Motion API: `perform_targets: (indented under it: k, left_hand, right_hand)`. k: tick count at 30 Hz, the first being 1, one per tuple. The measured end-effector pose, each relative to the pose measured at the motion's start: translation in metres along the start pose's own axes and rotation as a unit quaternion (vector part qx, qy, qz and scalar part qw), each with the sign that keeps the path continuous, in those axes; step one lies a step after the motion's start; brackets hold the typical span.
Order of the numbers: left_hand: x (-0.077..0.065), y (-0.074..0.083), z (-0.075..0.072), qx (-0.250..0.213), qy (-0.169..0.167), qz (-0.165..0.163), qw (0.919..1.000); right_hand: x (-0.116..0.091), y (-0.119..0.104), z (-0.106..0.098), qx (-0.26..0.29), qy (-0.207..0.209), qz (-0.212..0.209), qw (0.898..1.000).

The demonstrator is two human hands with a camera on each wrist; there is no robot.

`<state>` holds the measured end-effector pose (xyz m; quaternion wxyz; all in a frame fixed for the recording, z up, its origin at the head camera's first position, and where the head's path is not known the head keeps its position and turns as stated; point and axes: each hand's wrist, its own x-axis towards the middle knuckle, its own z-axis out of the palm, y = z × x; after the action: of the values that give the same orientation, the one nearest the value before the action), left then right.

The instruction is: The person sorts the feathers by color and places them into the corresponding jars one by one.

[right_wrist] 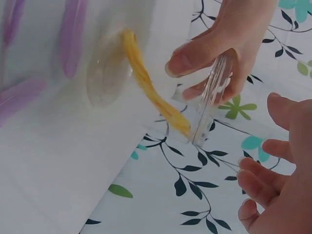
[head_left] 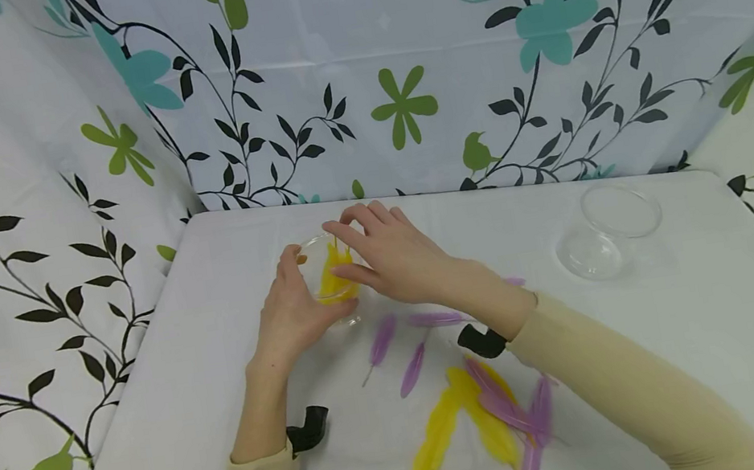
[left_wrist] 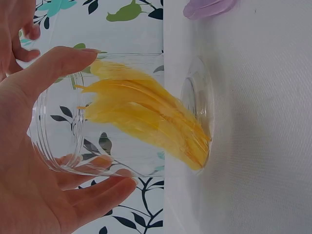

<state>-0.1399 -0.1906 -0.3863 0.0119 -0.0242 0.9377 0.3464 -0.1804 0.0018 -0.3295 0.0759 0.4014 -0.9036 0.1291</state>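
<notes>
My left hand (head_left: 289, 309) grips a clear glass jar (left_wrist: 63, 122) around its upper part, thumb on one side and fingers on the other. The jar stands upright on the white table. Yellow feathers (left_wrist: 141, 112) lean inside it, lower ends at the base and upper ends just below the rim. Beside the jar's mouth is my right hand (head_left: 399, 260), its fingers loosely bent and spread. The right wrist view shows nothing in that hand (right_wrist: 273, 170) and a gap between its fingertips and the rim.
Several purple feathers (head_left: 381, 340) lie near the jar. Closer to me, yellow feathers (head_left: 433, 442) and more purple feathers (head_left: 540, 409) overlap, partly under my right forearm. A second clear jar (head_left: 591, 256) stands at the right. A patterned curtain (head_left: 321, 56) hangs behind the table (head_left: 165, 380).
</notes>
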Motion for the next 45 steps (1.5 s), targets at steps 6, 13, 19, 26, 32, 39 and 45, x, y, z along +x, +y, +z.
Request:
perform_targets:
  k: [6, 13, 19, 26, 32, 39, 45]
  left_hand:
    - [0.0, -0.001, -0.001, -0.001, 0.001, -0.003, 1.0]
    - [0.002, -0.002, 0.002, -0.001, -0.002, -0.005, 1.0]
    - [0.003, -0.001, 0.003, -0.003, -0.001, -0.002, 1.0]
    - [0.003, -0.001, 0.004, -0.006, 0.0, -0.002, 1.0]
    - [0.002, -0.001, 0.003, 0.0, 0.002, 0.001, 1.0]
    - [0.003, -0.001, 0.002, -0.001, 0.002, -0.007, 1.0]
    - [0.003, 0.0, 0.003, -0.002, 0.0, -0.006, 1.0]
  right_hand:
    - [-0.028, 0.009, -0.003, 0.037, 0.029, -0.002, 0.999]
    - [-0.066, 0.017, 0.004, 0.064, 0.006, 0.003, 0.998]
    - [-0.093, 0.02, 0.018, 0.08, -0.042, 0.025, 0.996]
    - [-0.122, 0.025, 0.034, 0.101, -0.102, 0.024, 0.989]
    - [-0.144, 0.031, 0.05, 0.106, -0.13, -0.004, 0.986]
    - [-0.157, 0.032, 0.061, 0.143, -0.145, 0.011, 0.979]
    - [-0.159, 0.032, 0.065, 0.154, -0.122, 0.012, 0.98]
